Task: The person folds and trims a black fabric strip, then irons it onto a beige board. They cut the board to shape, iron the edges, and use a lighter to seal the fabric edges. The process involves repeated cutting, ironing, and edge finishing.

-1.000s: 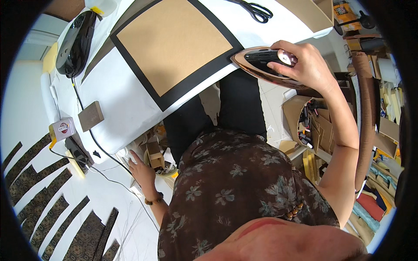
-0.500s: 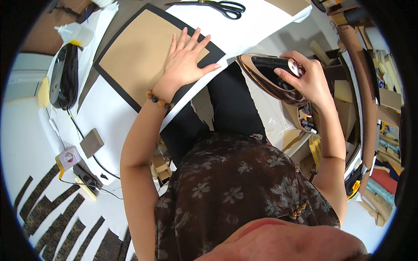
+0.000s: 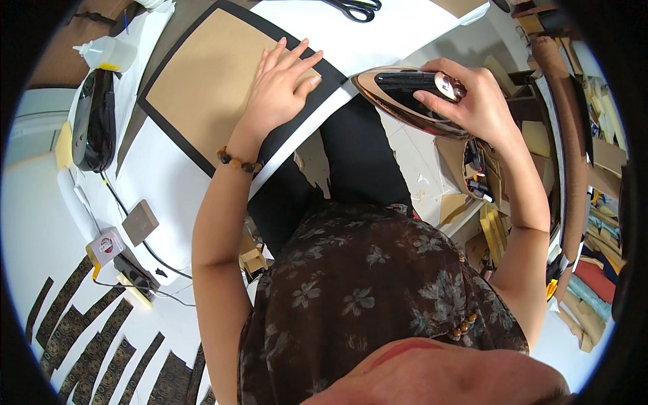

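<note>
My left hand (image 3: 282, 88) lies on a tan panel (image 3: 202, 74) with a wide black border (image 3: 162, 118), its fingers stretched toward the panel's right edge. The panel rests on the white tabletop. Held by its handle in my right hand (image 3: 472, 98) is a copper-and-black clothes iron (image 3: 391, 84). The iron's tip points left, close to the border's right corner; I cannot tell whether it touches. Most of the iron hangs past the table edge, above my lap.
Black scissors (image 3: 358, 9) lie at the far side. A black corded base (image 3: 94, 128), a squeeze bottle (image 3: 108, 52) and a brown block (image 3: 140, 223) stand left. Dark patterned strips (image 3: 101, 358) lie lower left. Cardboard boxes and fabric rolls (image 3: 563, 135) crowd the right.
My right hand has brought the iron left, nearer the black border's corner. My left hand has shifted slightly left, its thumb drawn closer to the fingers.
</note>
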`<state>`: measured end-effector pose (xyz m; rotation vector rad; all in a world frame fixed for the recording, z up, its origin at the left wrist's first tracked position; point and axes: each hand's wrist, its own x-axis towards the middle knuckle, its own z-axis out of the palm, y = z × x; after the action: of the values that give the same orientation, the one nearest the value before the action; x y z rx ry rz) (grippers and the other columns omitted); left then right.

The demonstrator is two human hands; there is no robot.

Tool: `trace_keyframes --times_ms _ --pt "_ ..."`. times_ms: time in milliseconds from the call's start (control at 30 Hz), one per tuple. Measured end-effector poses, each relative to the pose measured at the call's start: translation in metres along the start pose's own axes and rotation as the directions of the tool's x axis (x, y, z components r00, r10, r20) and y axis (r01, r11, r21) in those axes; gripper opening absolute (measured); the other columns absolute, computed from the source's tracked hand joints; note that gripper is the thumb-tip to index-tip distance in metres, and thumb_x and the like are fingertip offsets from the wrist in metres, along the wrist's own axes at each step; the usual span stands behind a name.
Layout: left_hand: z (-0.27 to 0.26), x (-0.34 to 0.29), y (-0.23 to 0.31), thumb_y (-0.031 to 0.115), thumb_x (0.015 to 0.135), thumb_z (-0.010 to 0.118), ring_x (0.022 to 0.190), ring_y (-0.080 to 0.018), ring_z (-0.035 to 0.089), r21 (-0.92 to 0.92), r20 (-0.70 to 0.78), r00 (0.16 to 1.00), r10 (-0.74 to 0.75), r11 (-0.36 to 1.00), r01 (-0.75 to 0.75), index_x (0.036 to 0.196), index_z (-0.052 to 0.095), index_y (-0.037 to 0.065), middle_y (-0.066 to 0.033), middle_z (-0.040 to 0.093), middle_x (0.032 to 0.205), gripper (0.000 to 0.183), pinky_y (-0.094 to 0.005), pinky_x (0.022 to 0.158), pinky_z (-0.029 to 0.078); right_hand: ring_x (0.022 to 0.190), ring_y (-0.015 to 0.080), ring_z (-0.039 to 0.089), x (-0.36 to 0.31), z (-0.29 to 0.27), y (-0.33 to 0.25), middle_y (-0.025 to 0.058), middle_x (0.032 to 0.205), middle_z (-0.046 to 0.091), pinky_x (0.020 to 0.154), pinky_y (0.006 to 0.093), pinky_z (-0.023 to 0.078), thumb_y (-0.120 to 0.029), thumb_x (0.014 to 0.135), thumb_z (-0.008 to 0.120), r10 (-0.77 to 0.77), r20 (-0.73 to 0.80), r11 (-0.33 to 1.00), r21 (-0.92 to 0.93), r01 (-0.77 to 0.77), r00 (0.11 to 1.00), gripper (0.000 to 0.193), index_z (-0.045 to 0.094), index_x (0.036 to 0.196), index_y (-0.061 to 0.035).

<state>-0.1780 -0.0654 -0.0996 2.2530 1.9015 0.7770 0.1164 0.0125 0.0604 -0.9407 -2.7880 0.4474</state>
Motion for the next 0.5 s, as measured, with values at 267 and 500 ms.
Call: trace_keyframes --times_ms 267,500 --pt "-0.069 -0.079 -0.023 0.003 0.094 0.054 0.068 -0.0041 0.047 -0.93 -0.062 0.84 -0.539 0.337 0.148 0.074 0.054 0.001 0.002 0.053 0.074 0.02 -0.0215 0.056 0.034 0.054 0.027 0.063 0.042 -0.002 -0.006 0.0081 0.062 0.064 0.052 0.0345 0.048 -0.037 0.081 0.076 -0.334 0.053 0.939 -0.062 0.337 0.941 0.031 0.067 0.094 -0.01" --pt "-0.088 -0.117 -0.012 0.008 0.095 0.059 0.087 -0.015 0.058 -0.429 -0.29 0.823 -0.488 0.835 0.344 0.112 0.059 0.002 -0.0074 0.065 0.101 0.018 -0.025 0.075 0.046 0.057 0.0298 0.063 0.098 0.013 -0.02 0.0093 0.058 0.06 0.053 0.0369 0.047 -0.035 0.081 0.074 -0.508 0.302 0.821 -0.115 0.56 0.807 0.029 0.064 0.09 -0.0094"
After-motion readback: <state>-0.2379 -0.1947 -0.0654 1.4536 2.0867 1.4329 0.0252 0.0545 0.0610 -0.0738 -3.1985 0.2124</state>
